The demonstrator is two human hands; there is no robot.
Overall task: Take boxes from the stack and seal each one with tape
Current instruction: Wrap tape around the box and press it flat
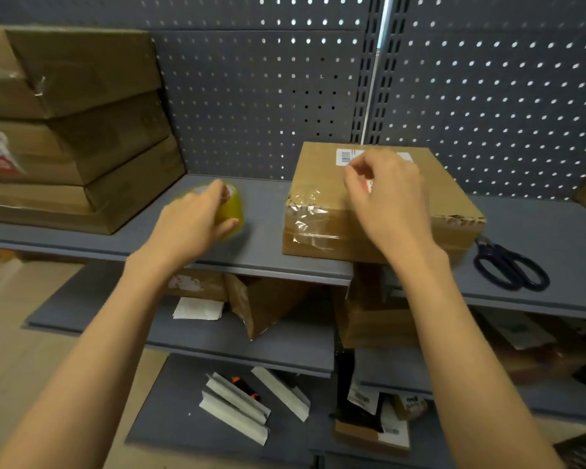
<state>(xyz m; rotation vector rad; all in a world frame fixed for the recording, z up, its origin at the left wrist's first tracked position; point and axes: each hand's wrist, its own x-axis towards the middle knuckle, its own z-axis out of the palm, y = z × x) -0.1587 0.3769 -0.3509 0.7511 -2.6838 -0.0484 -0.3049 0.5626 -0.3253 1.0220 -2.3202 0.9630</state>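
Observation:
A brown cardboard box (322, 177) with a barcode label and clear tape over its near left corner sits on the grey shelf (271, 252). My right hand (386, 204) hovers over the box top with fingers loosely curled; whether it pinches anything I cannot tell. My left hand (192, 223) grips a yellowish roll of tape (232, 208) standing on the shelf left of the box. A stack of three brown boxes (82, 130) stands at the far left of the shelf.
Dark-handled scissors (511, 265) lie on the shelf right of the box. A pegboard wall (251, 96) backs the shelf. Lower shelves hold open cardboard boxes (264, 306), white folded pieces (234, 407) and small packages.

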